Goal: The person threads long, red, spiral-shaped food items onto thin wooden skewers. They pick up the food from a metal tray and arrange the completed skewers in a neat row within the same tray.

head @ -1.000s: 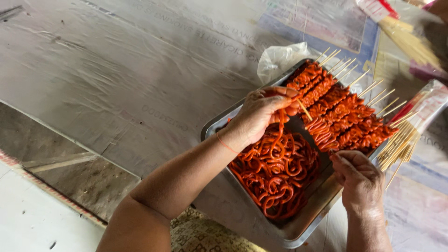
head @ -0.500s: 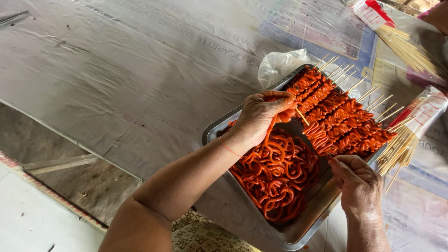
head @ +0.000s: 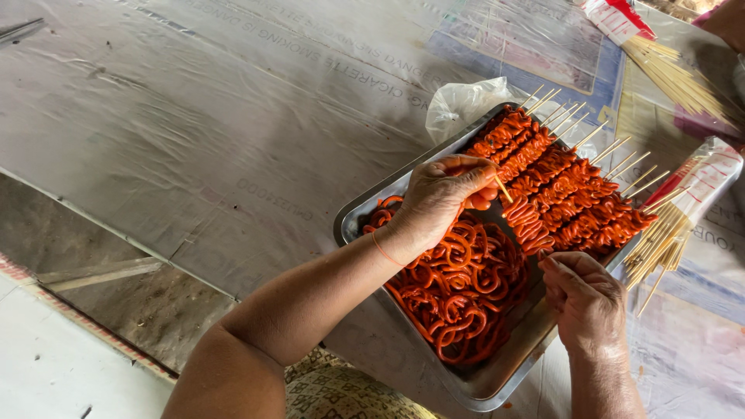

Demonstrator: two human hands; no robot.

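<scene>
My left hand (head: 444, 195) reaches over a metal tray (head: 497, 392) and pinches the tip of a thin wooden skewer (head: 503, 188). That skewer is loaded with orange-red meat (head: 530, 226) and runs down toward my right hand (head: 586, 301). My right hand is curled shut at the tray's near right edge, seemingly on the skewer's other end. Loose curled orange-red meat pieces (head: 458, 299) fill the tray's near half. Several finished skewers (head: 578, 194) lie side by side in the far half.
An opened pack of bare bamboo sticks (head: 671, 229) lies to the right of the tray, and another bundle (head: 675, 77) lies farther back. A crumpled plastic bag (head: 458, 105) sits behind the tray. Grey plastic sheeting (head: 233, 116) covers the table. Another person's hand (head: 729, 19) shows at the top right.
Both hands stay at the tray on the same skewer with only small finger movements. The view has shifted slightly.
</scene>
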